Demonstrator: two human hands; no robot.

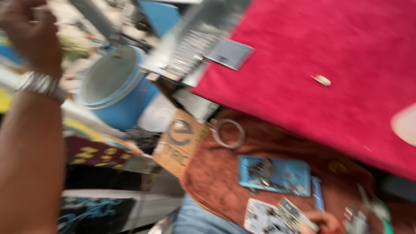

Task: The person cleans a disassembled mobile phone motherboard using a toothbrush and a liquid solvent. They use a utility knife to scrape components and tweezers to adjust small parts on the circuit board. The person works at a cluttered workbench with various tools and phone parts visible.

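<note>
The view is tilted and motion-blurred. My left hand point(26, 30) is raised at the top left, a metal bracelet point(41, 84) on its wrist and the forearm filling the left edge. Its fingers look curled; the blur hides whether it holds anything. My right hand point(323, 222) shows only partly at the bottom edge, fingers on a small flat grey part point(294, 212) above a white printed card point(260, 216). Both lie on a brown cloth point(225, 173), next to a blue tray point(294, 177) with small metal parts in it.
A red cloth point(325, 65) covers the upper right, with a small pale item point(322, 79) and a grey plate point(229, 53) on it. A metal ring point(228, 133), a cardboard piece point(180, 141) and a blue bucket point(117, 86) are at centre-left. A green-handled tool point(368, 212) is at the bottom right.
</note>
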